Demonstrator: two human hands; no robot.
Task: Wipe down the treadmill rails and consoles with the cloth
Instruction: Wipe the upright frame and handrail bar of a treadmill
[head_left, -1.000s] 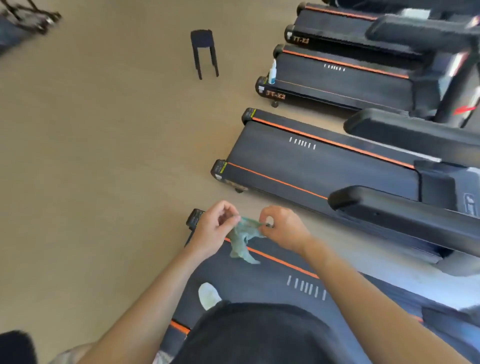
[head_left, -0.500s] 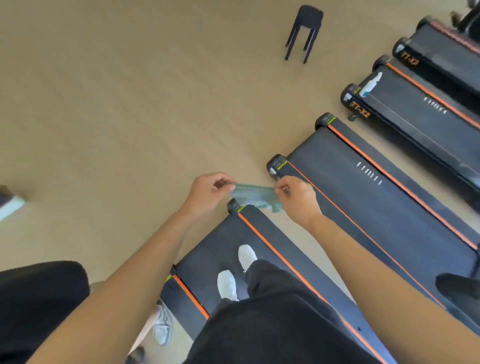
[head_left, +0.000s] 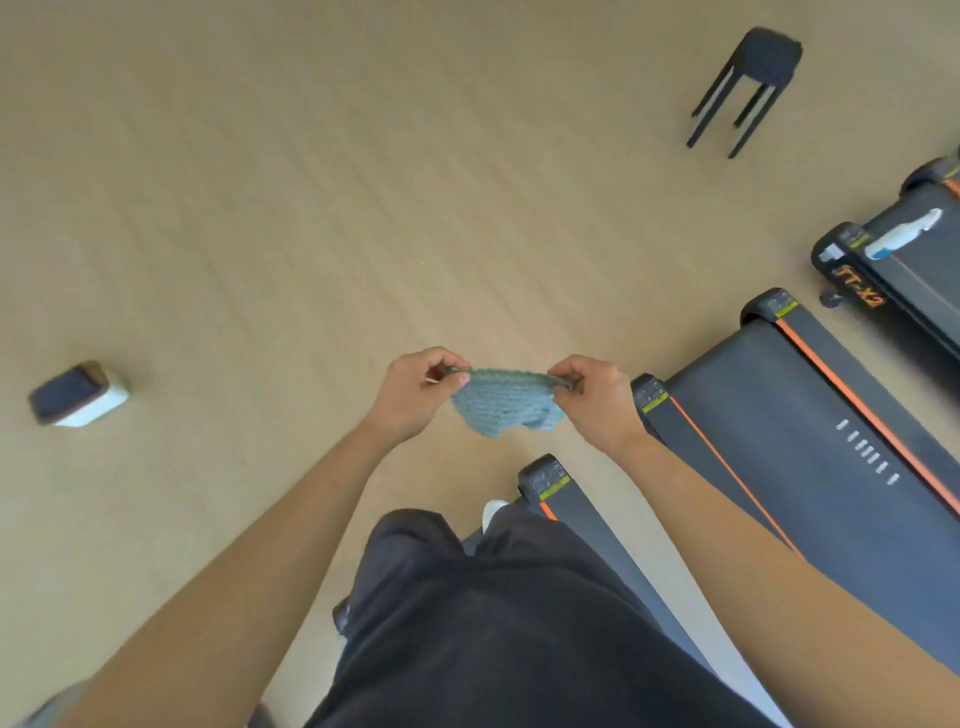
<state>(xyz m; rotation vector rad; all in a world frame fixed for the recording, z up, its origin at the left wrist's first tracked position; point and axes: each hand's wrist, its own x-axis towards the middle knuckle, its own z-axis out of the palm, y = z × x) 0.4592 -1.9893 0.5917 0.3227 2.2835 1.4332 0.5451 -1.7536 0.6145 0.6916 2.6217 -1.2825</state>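
The small teal knitted cloth (head_left: 501, 410) is now pulled out flat at the centre of the view, where a second ago it hung in a crumpled twist between the hands. The left hand (head_left: 421, 395) pinches its top-left corner between thumb and curled fingers. The right hand (head_left: 592, 400) pinches the top-right corner the same way, so the top edge runs taut and the rest droops below. The view has swung as well: the padded black handrails that filled three o'clock a second ago are out of sight, and pale wooden floor (head_left: 260, 208) takes up most of the picture. Only the tail ends of the black, orange-striped treadmill decks remain. The nearest deck (head_left: 550, 483) is at five o'clock beside the person's dark trousers and the second deck (head_left: 810, 441) at four o'clock. The third deck (head_left: 919, 270) at two o'clock carries a white spray bottle (head_left: 904, 234). A black four-legged stool (head_left: 748, 88) stands at one o'clock, and a dark phone-like slab (head_left: 78, 395) lies at nine o'clock. By my reading the cloth is being spread ready for use. It touches no rail or console, so the person must turn back toward them before wiping.
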